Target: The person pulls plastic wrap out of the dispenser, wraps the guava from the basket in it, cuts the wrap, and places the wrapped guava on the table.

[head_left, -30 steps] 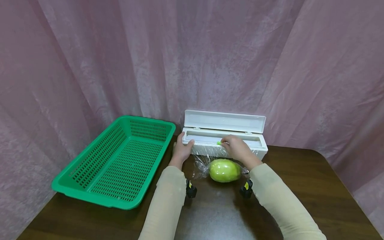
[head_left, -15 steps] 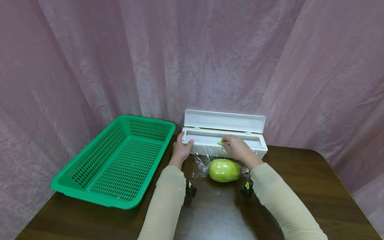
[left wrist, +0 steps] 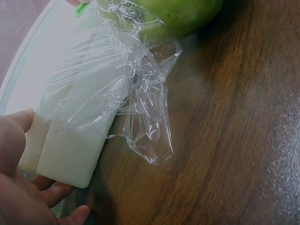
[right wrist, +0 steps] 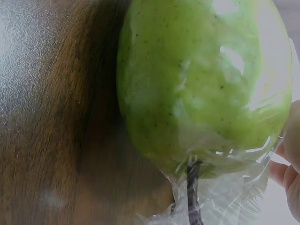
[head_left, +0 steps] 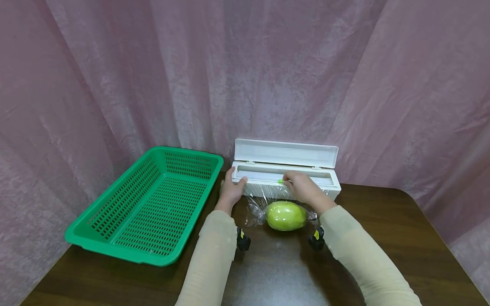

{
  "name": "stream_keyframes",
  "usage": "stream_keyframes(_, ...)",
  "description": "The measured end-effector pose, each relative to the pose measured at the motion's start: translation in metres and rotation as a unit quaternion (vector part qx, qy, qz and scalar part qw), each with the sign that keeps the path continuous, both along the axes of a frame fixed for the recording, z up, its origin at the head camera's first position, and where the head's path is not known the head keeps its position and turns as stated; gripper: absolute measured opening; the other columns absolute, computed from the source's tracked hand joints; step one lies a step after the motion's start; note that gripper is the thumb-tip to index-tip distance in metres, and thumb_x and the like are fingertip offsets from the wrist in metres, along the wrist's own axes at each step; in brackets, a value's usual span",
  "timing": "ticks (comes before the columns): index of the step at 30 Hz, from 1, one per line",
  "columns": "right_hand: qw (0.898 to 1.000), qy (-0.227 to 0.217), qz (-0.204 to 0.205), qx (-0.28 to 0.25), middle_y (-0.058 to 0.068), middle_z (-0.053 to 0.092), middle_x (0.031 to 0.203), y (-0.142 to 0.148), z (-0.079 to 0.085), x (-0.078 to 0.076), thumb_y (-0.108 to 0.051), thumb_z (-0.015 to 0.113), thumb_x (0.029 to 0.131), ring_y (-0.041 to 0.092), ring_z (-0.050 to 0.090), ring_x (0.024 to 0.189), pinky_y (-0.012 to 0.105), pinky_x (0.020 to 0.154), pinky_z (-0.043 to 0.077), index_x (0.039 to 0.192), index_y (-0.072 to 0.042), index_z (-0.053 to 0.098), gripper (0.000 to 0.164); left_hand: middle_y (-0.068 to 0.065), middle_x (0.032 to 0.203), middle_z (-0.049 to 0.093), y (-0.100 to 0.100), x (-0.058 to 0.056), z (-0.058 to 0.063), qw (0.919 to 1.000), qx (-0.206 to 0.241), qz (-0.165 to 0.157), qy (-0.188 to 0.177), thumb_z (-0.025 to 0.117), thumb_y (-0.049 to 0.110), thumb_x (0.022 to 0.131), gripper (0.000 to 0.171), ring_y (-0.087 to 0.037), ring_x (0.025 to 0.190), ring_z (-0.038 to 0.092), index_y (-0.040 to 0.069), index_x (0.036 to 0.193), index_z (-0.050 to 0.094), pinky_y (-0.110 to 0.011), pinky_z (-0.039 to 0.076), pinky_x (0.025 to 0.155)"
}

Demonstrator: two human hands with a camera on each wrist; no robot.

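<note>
A white cling film box (head_left: 334, 189) stands with its lid (head_left: 285, 153) raised. My left hand (head_left: 231, 192) grips the box's left end, thumb on top and fingers around the end. With my right hand (head_left: 305, 190) I pinch the small green slide cutter (head_left: 280, 181) on the front rim. Film stretches from that rim down to a green pear (head_left: 286, 216) lying on its side before the box. The pear is wrapped in clear film, and its dark stem (right wrist: 193, 192) shows in the right wrist view. Loose crumpled film (left wrist: 150, 112) sticks out on its left.
A green slatted plastic basket (head_left: 195, 219) stands on the left of the brown wooden table (head_left: 386, 238). Behind the table hangs a pink curtain (head_left: 287, 76). The box stands close to that curtain.
The green slide cutter, pinched in my right hand, has shifted very slightly to the right along the box rim. My left hand, the box and the pear look still.
</note>
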State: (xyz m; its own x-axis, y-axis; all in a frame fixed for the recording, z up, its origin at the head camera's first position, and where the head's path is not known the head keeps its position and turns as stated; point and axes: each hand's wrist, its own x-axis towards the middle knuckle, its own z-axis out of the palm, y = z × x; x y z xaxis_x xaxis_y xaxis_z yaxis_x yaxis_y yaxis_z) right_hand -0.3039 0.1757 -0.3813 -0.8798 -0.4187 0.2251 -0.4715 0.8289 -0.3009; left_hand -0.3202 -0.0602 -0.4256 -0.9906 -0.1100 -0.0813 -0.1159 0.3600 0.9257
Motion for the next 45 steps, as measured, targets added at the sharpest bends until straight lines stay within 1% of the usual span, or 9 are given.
stream_keyframes(6, 1.000, -0.004, 0.005, 0.004, 0.011, 0.066, 0.095, 0.0004, -0.0005, 0.0005, -0.010, 0.054, 0.095, 0.025, 0.063, 0.088, 0.041, 0.081, 0.052, 0.103, -0.003, 0.060, 0.013, -0.020, 0.157, 0.011, -0.0005, -0.0011, -0.0018, 1.0000, -0.002, 0.000, -0.001, 0.054, 0.041, 0.094, 0.063, -0.040, 0.144, 0.011, 0.032, 0.149, 0.023, -0.054, 0.022, 0.114)
stream_keyframes(19, 1.000, -0.008, 0.010, 0.011, 0.008, 0.065, 0.094, 0.0032, -0.0015, -0.0008, -0.011, 0.053, 0.096, 0.022, 0.061, 0.086, 0.040, 0.079, 0.052, 0.102, -0.004, 0.060, 0.012, -0.020, 0.157, 0.011, -0.0008, -0.0002, -0.0011, 1.0000, 0.003, -0.003, -0.001, 0.054, 0.040, 0.094, 0.064, -0.039, 0.144, 0.012, 0.031, 0.149, 0.023, -0.054, 0.022, 0.113)
stream_keyframes(24, 1.000, 0.008, 0.006, 0.025, 0.008, 0.065, 0.097, 0.0045, -0.0011, -0.0002, -0.012, 0.053, 0.096, 0.024, 0.062, 0.090, 0.041, 0.080, 0.051, 0.103, -0.006, 0.060, 0.012, -0.019, 0.157, 0.012, -0.0008, -0.0020, -0.0016, 1.0000, -0.003, -0.003, 0.001, 0.054, 0.041, 0.094, 0.064, -0.038, 0.144, 0.013, 0.031, 0.149, 0.023, -0.053, 0.023, 0.113)
stream_keyframes(28, 0.999, 0.009, -0.004, 0.033, 0.009, 0.066, 0.099, 0.0039, 0.0000, 0.0000, -0.014, 0.053, 0.096, 0.024, 0.063, 0.092, 0.042, 0.080, 0.051, 0.104, -0.007, 0.061, 0.013, -0.019, 0.157, 0.013, -0.0010, -0.0021, 0.0002, 1.0000, -0.005, -0.004, 0.001, 0.054, 0.041, 0.094, 0.064, -0.038, 0.144, 0.012, 0.031, 0.149, 0.023, -0.052, 0.022, 0.114)
stream_keyframes(32, 0.999, 0.003, -0.011, 0.036, 0.008, 0.066, 0.100, 0.0038, 0.0004, -0.0001, -0.015, 0.052, 0.097, 0.024, 0.063, 0.091, 0.042, 0.079, 0.052, 0.105, -0.008, 0.061, 0.014, -0.019, 0.157, 0.013, -0.0012, -0.0008, 0.0024, 1.0000, -0.004, -0.005, 0.001, 0.054, 0.040, 0.094, 0.064, -0.038, 0.144, 0.012, 0.031, 0.149, 0.023, -0.053, 0.021, 0.114)
stream_keyframes(36, 0.999, 0.007, -0.015, 0.044, 0.007, 0.067, 0.099, 0.0043, -0.0006, -0.0006, -0.017, 0.053, 0.097, 0.023, 0.063, 0.088, 0.041, 0.077, 0.052, 0.105, -0.010, 0.061, 0.014, -0.019, 0.157, 0.012, -0.0014, 0.0002, 0.0034, 1.0000, -0.005, -0.005, -0.002, 0.054, 0.041, 0.094, 0.065, -0.038, 0.145, 0.011, 0.031, 0.149, 0.023, -0.053, 0.020, 0.114)
stream_keyframes(41, 0.999, 0.014, -0.013, 0.050, 0.007, 0.067, 0.098, 0.0051, -0.0011, -0.0006, -0.017, 0.053, 0.097, 0.023, 0.064, 0.087, 0.042, 0.076, 0.052, 0.105, -0.009, 0.061, 0.014, -0.020, 0.156, 0.013, -0.0011, 0.0009, 0.0036, 1.0000, -0.004, -0.003, 0.003, 0.054, 0.040, 0.094, 0.065, -0.039, 0.144, 0.013, 0.029, 0.149, 0.023, -0.052, 0.021, 0.114)
stream_keyframes(45, 0.999, 0.009, -0.010, 0.050, 0.007, 0.067, 0.098, 0.0055, 0.0004, 0.0002, -0.016, 0.053, 0.097, 0.024, 0.063, 0.088, 0.042, 0.077, 0.052, 0.105, -0.009, 0.061, 0.013, -0.021, 0.156, 0.014, -0.0008, 0.0016, 0.0037, 1.0000, -0.001, -0.004, 0.003, 0.054, 0.039, 0.094, 0.064, -0.039, 0.144, 0.013, 0.029, 0.149, 0.024, -0.052, 0.021, 0.114)
